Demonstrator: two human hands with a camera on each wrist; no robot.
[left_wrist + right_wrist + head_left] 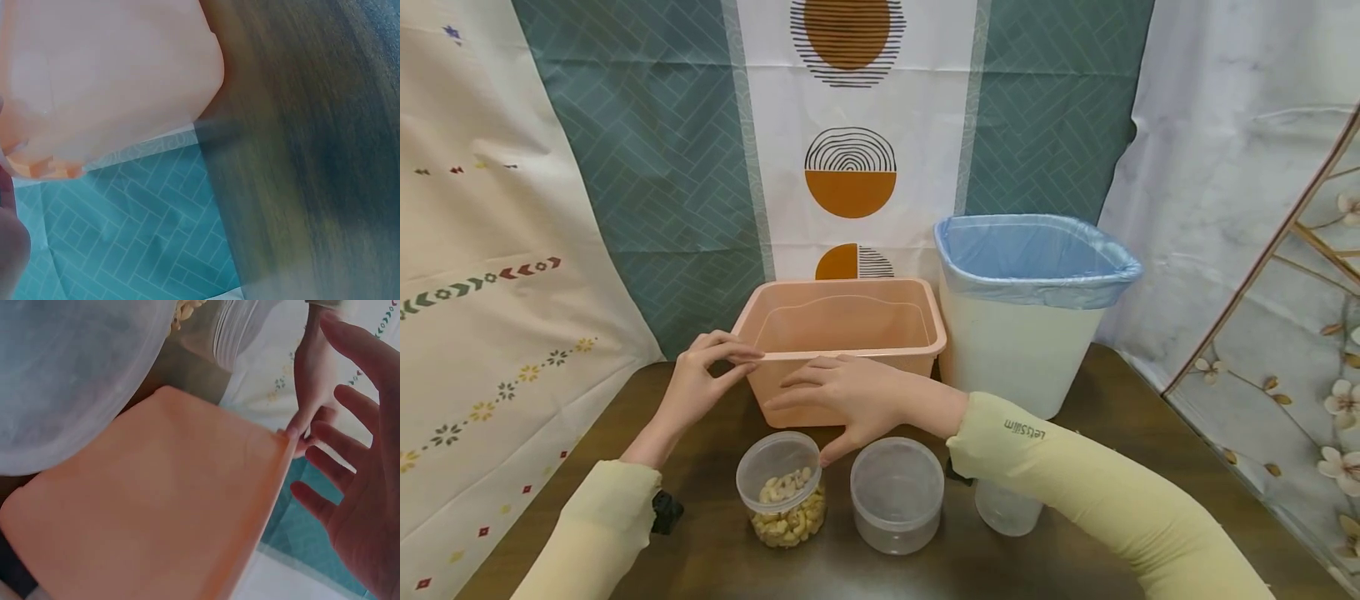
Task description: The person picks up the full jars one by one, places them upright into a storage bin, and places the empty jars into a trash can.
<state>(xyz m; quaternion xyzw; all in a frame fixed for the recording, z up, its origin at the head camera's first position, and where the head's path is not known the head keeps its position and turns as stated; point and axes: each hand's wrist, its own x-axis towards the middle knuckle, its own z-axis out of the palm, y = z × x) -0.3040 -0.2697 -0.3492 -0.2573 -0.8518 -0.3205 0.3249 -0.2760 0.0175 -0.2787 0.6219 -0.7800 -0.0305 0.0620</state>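
peach plastic basin (842, 327) toward the desk's (700, 517) far edge, its left rim grasped by the left hand (691, 380), probably for steadying; right hand (868, 396) before it, fingers (799, 398) spread, released.

A brown table (703, 558) carries a tub (842, 321), bin (1015, 358), three containers (897, 535).

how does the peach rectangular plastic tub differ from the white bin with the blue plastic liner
The peach rectangular plastic tub is low; the white bin is taller. The tub is unlined; the bin has a blue plastic liner over its rim. The left hand grips the tub's rim; no hand holds the bin. Both have open tops.
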